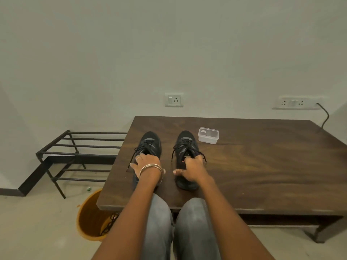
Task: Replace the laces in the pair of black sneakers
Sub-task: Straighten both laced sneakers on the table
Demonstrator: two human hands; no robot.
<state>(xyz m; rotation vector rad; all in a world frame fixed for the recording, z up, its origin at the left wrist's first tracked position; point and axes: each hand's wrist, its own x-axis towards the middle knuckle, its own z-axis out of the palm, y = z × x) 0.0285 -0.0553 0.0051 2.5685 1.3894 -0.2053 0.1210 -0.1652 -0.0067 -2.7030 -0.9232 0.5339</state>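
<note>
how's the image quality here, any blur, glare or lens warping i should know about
Head view: soft, even indoor light with no hard shadows; a faint sheen on the table but no real glare. Wide-angle warping bends the far table edge and stretches the forearms. The black sneakers lose detail in the dark, and the left hand and right hand look slightly soft.

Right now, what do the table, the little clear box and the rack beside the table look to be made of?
The table looks like dark-stained wood or wood veneer, going by its grain streaks and soft sheen. The little box seems clear plastic: see-through walls and a snap-on lid. The rack appears to be dark metal, judging by its thin round bars.
</note>
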